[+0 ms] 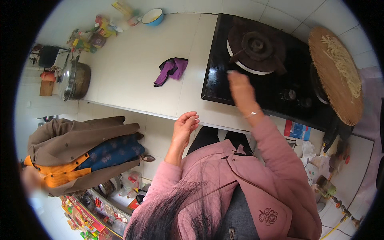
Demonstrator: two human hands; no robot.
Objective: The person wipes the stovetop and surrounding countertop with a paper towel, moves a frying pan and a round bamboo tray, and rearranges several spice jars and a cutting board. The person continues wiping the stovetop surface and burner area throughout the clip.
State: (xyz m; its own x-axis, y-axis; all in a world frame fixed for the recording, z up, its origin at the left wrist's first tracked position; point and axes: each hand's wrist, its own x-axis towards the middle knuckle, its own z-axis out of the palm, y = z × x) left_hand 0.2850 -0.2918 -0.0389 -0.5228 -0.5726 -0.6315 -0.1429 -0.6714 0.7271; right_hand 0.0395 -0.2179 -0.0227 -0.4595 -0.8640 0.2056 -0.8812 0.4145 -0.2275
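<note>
My right hand (243, 91) reaches over the front left part of a black glass gas cooktop (217, 76), just below the burner (257, 45) with its dark pan support. The hand is blurred, and a small whitish spot shows at its fingertips; whether it grips anything is unclear. At the counter's front edge my left hand (184, 129) hovers with loosely bent fingers and nothing visible in them. A crumpled purple cloth with black trim (174, 69) lies on the pale counter (135, 60), up and left of that hand.
A round woven tray with noodles (336, 75) leans over the cooktop's right side. A lidded metal pot (76, 79), sauce bottles and packets (90, 39), and a blue bowl (152, 17) stand on the counter. At left is another person in a brown coat (87, 138). A gas hose (333, 229) runs low right.
</note>
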